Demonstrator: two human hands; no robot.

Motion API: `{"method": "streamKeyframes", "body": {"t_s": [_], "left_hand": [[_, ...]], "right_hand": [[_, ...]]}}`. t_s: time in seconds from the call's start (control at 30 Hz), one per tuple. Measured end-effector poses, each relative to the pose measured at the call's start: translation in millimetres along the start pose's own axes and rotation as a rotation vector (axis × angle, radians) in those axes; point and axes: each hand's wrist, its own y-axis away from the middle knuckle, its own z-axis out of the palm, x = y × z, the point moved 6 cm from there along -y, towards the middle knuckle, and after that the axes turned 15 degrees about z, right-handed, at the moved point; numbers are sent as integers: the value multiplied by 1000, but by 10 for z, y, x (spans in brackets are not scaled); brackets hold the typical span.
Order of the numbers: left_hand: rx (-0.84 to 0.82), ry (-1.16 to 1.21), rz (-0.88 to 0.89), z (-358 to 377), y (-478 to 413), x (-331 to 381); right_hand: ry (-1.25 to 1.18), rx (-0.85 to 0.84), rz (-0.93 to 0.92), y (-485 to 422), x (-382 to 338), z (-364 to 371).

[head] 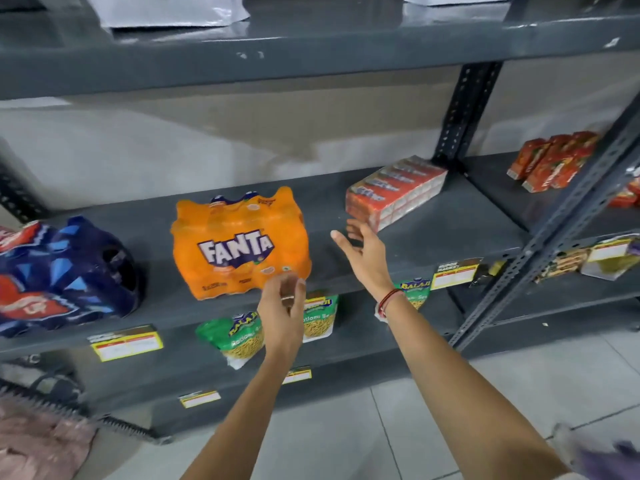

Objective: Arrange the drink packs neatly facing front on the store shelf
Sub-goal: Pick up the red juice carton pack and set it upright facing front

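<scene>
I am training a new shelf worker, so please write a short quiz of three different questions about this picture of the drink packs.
1. True or false: the left hand is gripping the orange Fanta pack.
2. Which pack lies closest to the right hand? A) the dark blue pack B) the red carton pack C) the green snack bags
3. Fill in: the Fanta pack's logo faces the ____ of the shelf.

Key
1. False: the hand is open, just in front of the pack.
2. B
3. front
</scene>
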Motion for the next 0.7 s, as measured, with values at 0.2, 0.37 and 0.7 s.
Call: {"method": "streamKeyframes", "body": {"t_s": [0.2,0.37,0.7], "left_hand": [[-151,98,41,876,-669,353],[-221,14,-129,1638,-1163,164],[-157,8,-420,2495,-1387,-319]], "right_hand": [[68,150,-62,-464,31,-607],[157,282,-50,-1057,-9,-1161],[424,127,263,-2314,207,-1653]]}}
